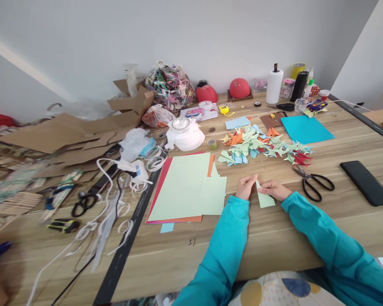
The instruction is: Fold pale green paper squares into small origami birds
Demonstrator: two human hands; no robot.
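A small pale green paper (pixel 266 200), folded to a narrow point at the top, is held low over the table between my hands. My right hand (pixel 275 189) pinches it along its right side, thumb laid across. My left hand (pixel 246 187) is closed, its fingertips at the paper's upper tip. Beyond my hands lies a pile of folded paper cranes (pixel 250 143) in green, orange, blue and red. Left of my hands, a smaller green sheet (pixel 214 195) overlaps a stack of coloured paper (pixel 181 187). Black-handled scissors (pixel 315 180) rest to the right.
A black phone (pixel 367 182) lies at the right, and a turquoise sheet (pixel 307 129) behind the cranes. A paper-towel roll (pixel 274 87) stands at the back. Cables, a power strip (pixel 134 171) and flattened cardboard (pixel 54 132) crowd the left, past a dark table strip (pixel 127 238).
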